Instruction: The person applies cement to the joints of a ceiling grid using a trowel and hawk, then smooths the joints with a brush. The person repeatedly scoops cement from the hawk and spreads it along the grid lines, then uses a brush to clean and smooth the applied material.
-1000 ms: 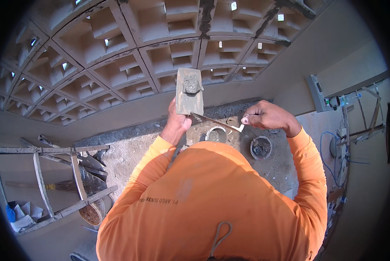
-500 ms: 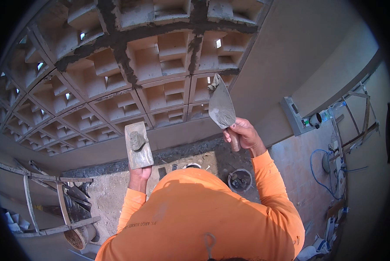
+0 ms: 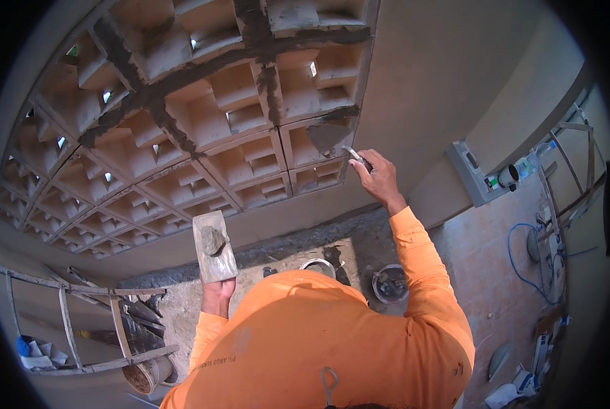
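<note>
1. While I am watching through the head view, the orange sleeves and torso are hiding the lower floor, and the trowel [image 3: 332,136] blade is blending into grey mortar, so its edge is hard to trace.
2. I am counting one trowel, one mortar board [image 3: 214,247], two buckets – one [image 3: 390,283] grey, one [image 3: 318,267] half hidden.
3. My right hand [image 3: 380,178] is clamping the trowel handle, the blade pressing against the lattice block wall [image 3: 182,123] up-left of it.
4. My left hand [image 3: 217,294] is gripping the board from below – a mortar lump [image 3: 213,240] sitting on top.
</note>
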### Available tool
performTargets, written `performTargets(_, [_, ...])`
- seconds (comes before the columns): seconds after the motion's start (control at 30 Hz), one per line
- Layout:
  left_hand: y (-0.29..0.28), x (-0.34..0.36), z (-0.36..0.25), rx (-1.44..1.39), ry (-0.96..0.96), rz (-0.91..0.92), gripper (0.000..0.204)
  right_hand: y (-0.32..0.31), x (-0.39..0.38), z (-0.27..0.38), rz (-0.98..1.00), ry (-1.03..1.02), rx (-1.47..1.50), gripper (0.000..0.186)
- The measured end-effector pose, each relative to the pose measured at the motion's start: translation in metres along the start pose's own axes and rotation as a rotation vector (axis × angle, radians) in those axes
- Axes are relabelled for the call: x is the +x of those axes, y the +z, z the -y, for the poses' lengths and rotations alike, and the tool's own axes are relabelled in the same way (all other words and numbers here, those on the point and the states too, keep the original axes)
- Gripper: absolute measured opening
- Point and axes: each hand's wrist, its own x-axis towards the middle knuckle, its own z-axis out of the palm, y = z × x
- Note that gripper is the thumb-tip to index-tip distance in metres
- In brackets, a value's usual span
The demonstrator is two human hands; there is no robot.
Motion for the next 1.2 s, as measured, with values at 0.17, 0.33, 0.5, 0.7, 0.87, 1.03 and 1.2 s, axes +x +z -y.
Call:
performTargets(0.17, [0.009,-0.005,0.001,-0.015,-0.029,-0.03,0.031,0.001,0.017,-0.011,-0.041,-0.029,-0.11,0.024])
performTargets(0.33, [0.003,-0.005,0.002,-0.009,-0.031,-0.004,0.032,-0.001,0.024,-0.025,0.009,-0.044,-0.182,0.024])
performTargets(0.5, [-0.004,-0.004,0.001,-0.005,-0.036,0.038,0.033,-0.006,0.02,-0.022,0.064,0.0,-0.171,0.028])
performTargets(0.7, [0.013,-0.01,0.004,-0.007,-0.036,-0.091,0.03,-0.013,0.009,-0.02,0.127,0.078,-0.115,0.032])
performTargets(0.87, [-0.018,0.0,0.007,0.028,-0.055,-0.008,0.033,-0.008,0.019,-0.007,0.106,0.147,-0.022,0.032])
performTargets(1.03, [-0.008,-0.005,0.008,0.02,-0.033,0.002,0.034,0.004,0.007,-0.009,0.19,0.05,-0.162,0.03])
performTargets(1.2, [-0.003,-0.009,0.002,-0.022,-0.042,0.006,0.033,0.013,0.012,0.009,0.088,-0.021,-0.087,0.027])
